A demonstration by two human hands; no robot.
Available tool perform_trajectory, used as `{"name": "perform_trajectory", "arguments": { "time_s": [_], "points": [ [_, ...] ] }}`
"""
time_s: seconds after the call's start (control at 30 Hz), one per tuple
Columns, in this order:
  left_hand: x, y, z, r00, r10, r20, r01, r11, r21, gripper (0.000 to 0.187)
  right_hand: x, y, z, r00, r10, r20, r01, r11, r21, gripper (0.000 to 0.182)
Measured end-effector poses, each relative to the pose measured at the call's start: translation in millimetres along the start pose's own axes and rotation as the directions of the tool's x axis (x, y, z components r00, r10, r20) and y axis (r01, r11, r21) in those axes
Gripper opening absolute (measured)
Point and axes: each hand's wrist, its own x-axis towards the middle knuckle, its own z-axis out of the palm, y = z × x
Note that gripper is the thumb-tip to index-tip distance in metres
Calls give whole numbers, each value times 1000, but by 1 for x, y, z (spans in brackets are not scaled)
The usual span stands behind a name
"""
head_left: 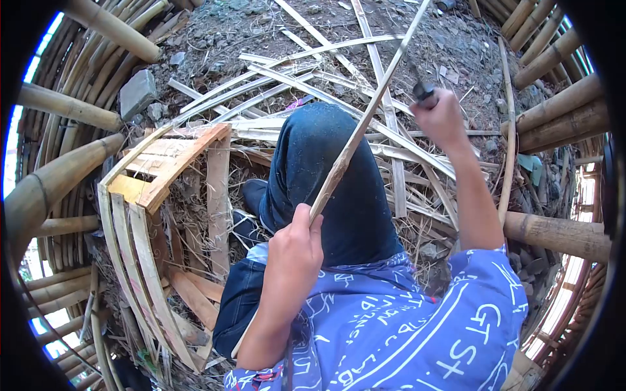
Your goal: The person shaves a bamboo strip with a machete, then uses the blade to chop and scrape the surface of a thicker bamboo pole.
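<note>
My left hand (295, 251) is closed around a long bamboo strip (365, 120), which slants up and right across my raised knee to the top edge. The strip has a rough, darker node just above my fingers. To the right of the strip, my right hand (442, 117) grips the dark handle of a knife (424, 90). Its thin blade points up and left and is hard to make out. The knife is apart from my left hand.
A low wooden frame (186, 163) with bent bamboo strips stands at the left. Split bamboo strips (261, 81) and shavings lie over the stony ground ahead. A grey block (137, 94) sits at the upper left. Bamboo poles (554, 234) surround the space on both sides.
</note>
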Motion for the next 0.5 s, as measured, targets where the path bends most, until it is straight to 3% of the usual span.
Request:
{"name": "perform_trajectory", "arguments": {
  "time_s": [0.07,0.1,0.13,0.2,0.5],
  "points": [
    [6,5,1,998,40,-41,-38,998,40,13,-20,-37,-2,987,-29,159,1,985,173,17],
    [10,8,1,993,77,-85,-71,995,69,12,-29,-49,-1,979,14,205,-49,985,167,15],
    [13,12,1,993,85,-81,-79,994,76,12,-34,-59,0,979,-58,193,21,982,190,15],
    [17,19,0,992,16,-125,-5,997,82,9,-39,-79,-4,969,-68,237,33,988,149,16],
    [17,14,7,981,61,-182,-20,976,218,7,-22,-71,17,951,-27,307,60,993,-99,21]
  ]
}}
